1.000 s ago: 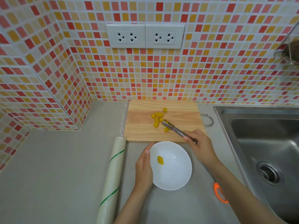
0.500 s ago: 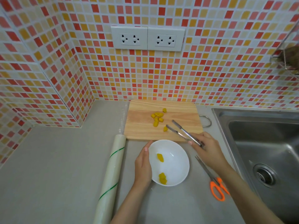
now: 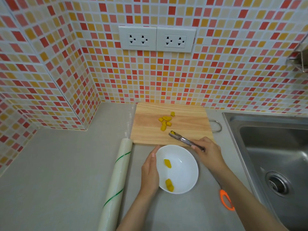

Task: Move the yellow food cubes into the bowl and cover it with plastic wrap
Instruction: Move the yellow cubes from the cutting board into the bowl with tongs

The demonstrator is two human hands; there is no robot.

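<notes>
A mosaic wall [image 3: 216,77] of small red, orange and cream tiles rises behind a smooth grey counter [image 3: 58,172], with a pair of white double sockets [image 3: 157,39] set in it. At the right, a stainless steel sink [image 3: 273,147] is sunk into the counter, its round drain showing in the basin. A rectangular board [image 3: 146,129] of pale, grained wood lies against the wall, a wire loop handle sticking out from its right edge. To the left of the board's near corner, a long roll of plastic wrap [image 3: 116,177], translucent with thin green stripes, lies on the counter running toward the viewer. Just in front of the board sits the round, glossy white bowl [image 3: 185,165]; it holds two pieces of the yellow food, one near the middle and one at the near rim. The left hand [image 3: 150,172] rests edge-on against the bowl's left side, fingers straight and pressed together. The right hand [image 3: 208,150] reaches over the board's near edge, closed around the handle end of thin metal tongs [image 3: 183,140], whose tips are pinched on one yellow piece low over the board. The remaining yellow food cubes [image 3: 165,121] lie in a loose cluster near the board's centre. An orange scissors handle [image 3: 226,200] peeks out beside the right forearm.
</notes>
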